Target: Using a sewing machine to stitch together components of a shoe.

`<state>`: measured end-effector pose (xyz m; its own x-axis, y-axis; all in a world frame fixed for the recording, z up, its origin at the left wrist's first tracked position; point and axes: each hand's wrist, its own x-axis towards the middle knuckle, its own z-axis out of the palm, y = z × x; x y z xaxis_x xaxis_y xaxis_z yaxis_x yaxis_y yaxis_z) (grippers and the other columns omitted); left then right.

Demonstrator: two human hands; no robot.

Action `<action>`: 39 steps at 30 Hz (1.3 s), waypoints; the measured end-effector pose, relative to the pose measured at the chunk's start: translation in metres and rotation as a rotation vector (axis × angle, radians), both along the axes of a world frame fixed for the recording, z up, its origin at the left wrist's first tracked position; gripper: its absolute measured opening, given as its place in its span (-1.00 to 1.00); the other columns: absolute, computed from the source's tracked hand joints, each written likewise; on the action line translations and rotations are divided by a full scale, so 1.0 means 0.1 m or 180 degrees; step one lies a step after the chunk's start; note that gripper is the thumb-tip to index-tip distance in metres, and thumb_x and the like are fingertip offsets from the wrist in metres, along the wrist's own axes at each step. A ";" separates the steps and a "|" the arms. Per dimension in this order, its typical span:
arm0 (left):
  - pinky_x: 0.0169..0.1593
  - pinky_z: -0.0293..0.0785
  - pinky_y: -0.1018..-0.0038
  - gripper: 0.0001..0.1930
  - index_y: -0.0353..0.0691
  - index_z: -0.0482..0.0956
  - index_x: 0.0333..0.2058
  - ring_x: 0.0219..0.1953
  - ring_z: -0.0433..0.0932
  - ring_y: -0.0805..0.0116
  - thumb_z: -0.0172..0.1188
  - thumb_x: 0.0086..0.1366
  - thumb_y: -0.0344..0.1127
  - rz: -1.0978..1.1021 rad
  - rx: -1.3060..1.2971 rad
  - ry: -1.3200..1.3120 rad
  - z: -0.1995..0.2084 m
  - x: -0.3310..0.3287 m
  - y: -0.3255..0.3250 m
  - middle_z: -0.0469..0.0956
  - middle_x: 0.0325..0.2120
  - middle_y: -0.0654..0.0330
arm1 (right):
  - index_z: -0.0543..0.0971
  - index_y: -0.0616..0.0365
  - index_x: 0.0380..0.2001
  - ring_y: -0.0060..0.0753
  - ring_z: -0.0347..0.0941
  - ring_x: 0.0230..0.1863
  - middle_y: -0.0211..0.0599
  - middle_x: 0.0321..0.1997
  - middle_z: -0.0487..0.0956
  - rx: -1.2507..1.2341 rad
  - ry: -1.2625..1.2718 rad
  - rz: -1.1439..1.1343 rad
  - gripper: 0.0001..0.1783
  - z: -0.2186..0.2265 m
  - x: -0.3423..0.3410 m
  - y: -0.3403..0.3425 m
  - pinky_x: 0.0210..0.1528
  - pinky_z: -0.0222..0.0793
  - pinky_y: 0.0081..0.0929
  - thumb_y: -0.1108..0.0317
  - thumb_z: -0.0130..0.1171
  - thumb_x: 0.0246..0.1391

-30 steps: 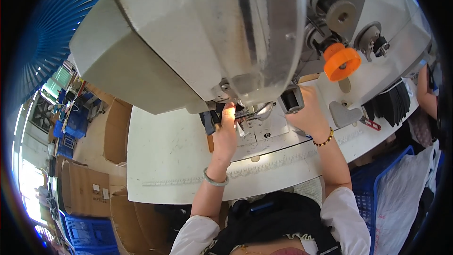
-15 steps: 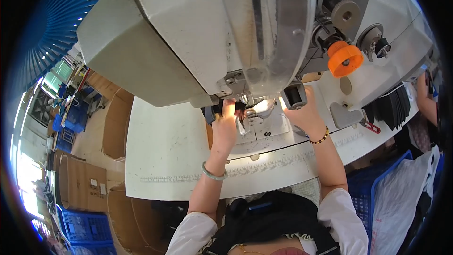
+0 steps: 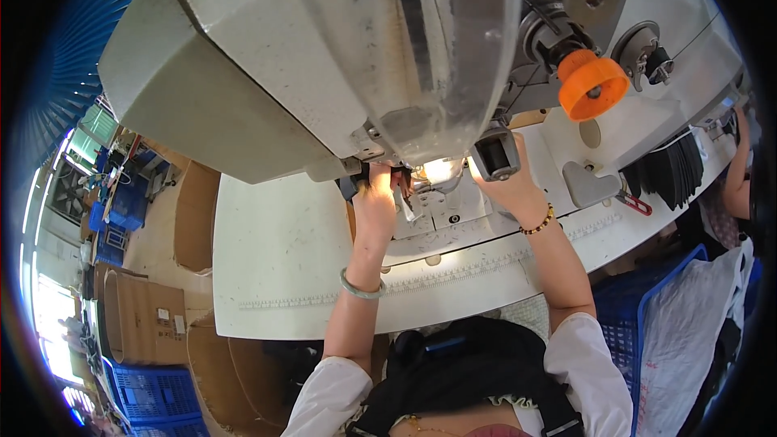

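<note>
Under the head of a large pale sewing machine (image 3: pixel 283 57), my left hand (image 3: pixel 375 209) is closed beside the lit needle area. Its fingertips are partly hidden by the machine, and dark material (image 3: pixel 401 181) shows right against them. What the fingers grip cannot be made out. On the other side of the needle area, my right hand (image 3: pixel 520 193) reaches in behind a dark, rounded machine part (image 3: pixel 495 155), which covers its fingers. Between the hands lies the metal needle plate (image 3: pixel 441 214), brightly lit.
The white table (image 3: pixel 275 259) carries a printed ruler strip near its front edge. To the right are an orange knob (image 3: pixel 593 85), red-handled snips (image 3: pixel 634 204) and a stack of black pieces (image 3: pixel 668 174). Cardboard boxes (image 3: pixel 146 316) and blue crates (image 3: pixel 154 388) stand left; another person's arm (image 3: pixel 738 166) shows far right.
The whole view has shifted slightly, with the machine head now farther left. Both hands remain by the needle area, with little visible movement against the machine.
</note>
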<state>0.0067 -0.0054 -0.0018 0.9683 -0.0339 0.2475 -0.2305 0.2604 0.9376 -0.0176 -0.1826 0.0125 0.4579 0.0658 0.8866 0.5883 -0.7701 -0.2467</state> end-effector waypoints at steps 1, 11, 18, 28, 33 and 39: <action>-0.41 0.31 0.58 -0.75 -0.29 0.43 -0.38 -0.48 0.40 0.51 -0.13 0.29 -0.23 -0.0051 0.0168 0.0108 -0.02 0.02 0.01 0.42 -0.53 0.24 | 0.51 0.16 -0.48 -0.30 0.46 -0.46 -0.28 -0.43 0.55 0.0013 0.0273 0.0092 -0.75 0.00 0.01 -0.01 -0.44 0.37 -0.43 0.58 0.06 -0.39; -0.36 0.29 0.58 -0.72 -0.31 0.42 -0.41 -0.45 0.34 0.52 -0.10 0.27 -0.19 -0.0140 0.0171 0.0047 -0.09 0.06 0.05 0.40 -0.49 0.28 | 0.51 0.14 -0.45 -0.32 0.46 -0.50 -0.33 -0.40 0.56 0.0133 0.0262 0.0221 -0.75 -0.05 0.06 0.00 -0.47 0.37 -0.46 0.56 0.08 -0.36; -0.31 0.30 0.60 -0.75 -0.28 0.40 -0.35 -0.40 0.34 0.52 -0.09 0.27 -0.19 -0.0244 -0.0237 0.0106 -0.09 0.07 0.03 0.39 -0.42 0.29 | 0.36 0.05 -0.14 -0.27 0.41 -0.63 -0.27 -0.58 0.49 0.0936 0.0771 0.0430 -0.57 -0.19 0.13 -0.02 -0.57 0.30 -0.44 0.41 0.17 -0.17; -0.02 0.36 0.33 -0.62 -0.27 0.36 -0.09 -0.07 0.39 0.23 -0.07 0.22 -0.14 -0.1261 -0.1292 0.0241 -0.22 1.15 0.35 0.42 -0.13 0.10 | 0.39 0.15 -0.27 -0.18 0.38 -0.34 -0.21 -0.42 0.45 0.0802 0.0504 0.0714 -0.61 -0.39 0.89 0.11 -0.26 0.32 -0.36 0.36 0.19 -0.28; 0.19 0.10 0.25 -0.55 -0.14 0.26 0.03 0.11 0.20 0.26 -0.02 0.20 -0.11 -0.1420 -0.2484 -0.0038 -0.34 1.17 0.41 0.28 0.03 0.23 | 0.40 0.25 -0.71 -0.12 0.36 -0.36 -0.11 -0.45 0.43 -0.0449 -0.0288 0.0413 -0.87 -0.31 1.14 -0.06 -0.32 0.33 -0.33 0.47 0.09 -0.49; 0.07 0.30 0.31 -0.68 -0.21 0.36 -0.09 -0.04 0.39 0.29 0.00 0.18 -0.24 -0.1393 -0.2547 -0.0055 -0.34 0.94 0.52 0.42 -0.13 0.17 | 0.41 0.22 -0.73 -0.14 0.35 -0.40 -0.15 -0.48 0.43 -0.0861 0.0777 0.0219 -0.89 -0.52 1.28 -0.21 -0.38 0.30 -0.32 0.46 0.11 -0.47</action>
